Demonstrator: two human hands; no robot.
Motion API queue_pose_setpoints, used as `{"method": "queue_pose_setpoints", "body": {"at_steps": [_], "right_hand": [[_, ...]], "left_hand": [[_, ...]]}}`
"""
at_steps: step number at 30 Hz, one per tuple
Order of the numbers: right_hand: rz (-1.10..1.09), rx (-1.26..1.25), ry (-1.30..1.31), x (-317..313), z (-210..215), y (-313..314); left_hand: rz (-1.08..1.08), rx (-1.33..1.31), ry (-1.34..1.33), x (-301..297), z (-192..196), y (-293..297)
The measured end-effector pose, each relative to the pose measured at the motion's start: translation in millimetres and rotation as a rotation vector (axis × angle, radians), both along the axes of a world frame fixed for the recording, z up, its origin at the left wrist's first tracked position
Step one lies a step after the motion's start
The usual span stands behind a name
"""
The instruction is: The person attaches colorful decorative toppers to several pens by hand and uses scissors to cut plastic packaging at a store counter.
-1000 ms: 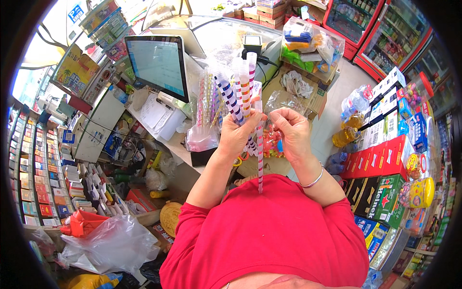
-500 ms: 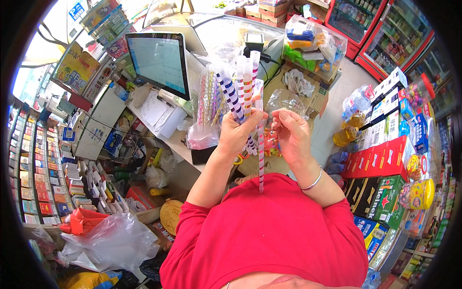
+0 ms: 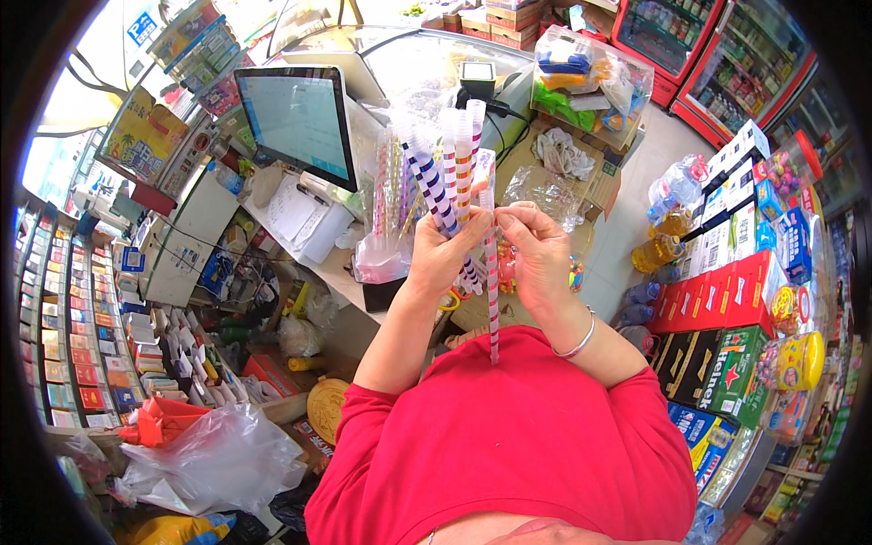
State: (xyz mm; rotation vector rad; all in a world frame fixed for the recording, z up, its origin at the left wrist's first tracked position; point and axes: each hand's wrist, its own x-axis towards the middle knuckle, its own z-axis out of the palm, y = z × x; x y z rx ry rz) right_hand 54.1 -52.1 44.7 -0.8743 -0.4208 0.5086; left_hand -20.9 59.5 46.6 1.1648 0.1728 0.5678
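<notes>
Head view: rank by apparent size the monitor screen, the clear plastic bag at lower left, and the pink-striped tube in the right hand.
1. Clear plastic bag, largest, though closeness to the camera may inflate it.
2. Monitor screen.
3. Pink-striped tube, long but very thin, pinched by the right hand.

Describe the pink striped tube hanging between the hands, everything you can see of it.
The pink tube is long, thin and clear-looking, seemingly plastic, ringed with pink and white bands. It hangs nearly upright in front of the red shirt. The right hand pinches it near its top with the fingertips, and the left hand, which grips a fan of other striped tubes, meets it there too. Its lower end hangs free.
</notes>
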Motion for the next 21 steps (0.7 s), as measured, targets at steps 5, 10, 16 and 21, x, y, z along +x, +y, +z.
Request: {"method": "queue_pose_setpoints", "body": {"at_steps": [5,10,16,21], "right_hand": [[-0.060,-0.039,-0.060,-2.1,-2.0,2.0],[-0.101,-0.036,-0.089,-2.0,-5.4,4.2],[-0.113,-0.005,-0.080,-1.9,-7.6,7.0],[-0.013,-0.035,0.019,0.6,-2.0,3.8]], "left_hand": [[-0.009,-0.019,-0.040,0.4,-0.4,-1.7],[-0.017,-0.014,-0.043,0.8,-1.8,-0.8],[-0.015,-0.015,-0.048,1.1,-1.2,-1.4],[-0.007,-0.011,-0.031,0.8,-0.1,-2.1]]}}
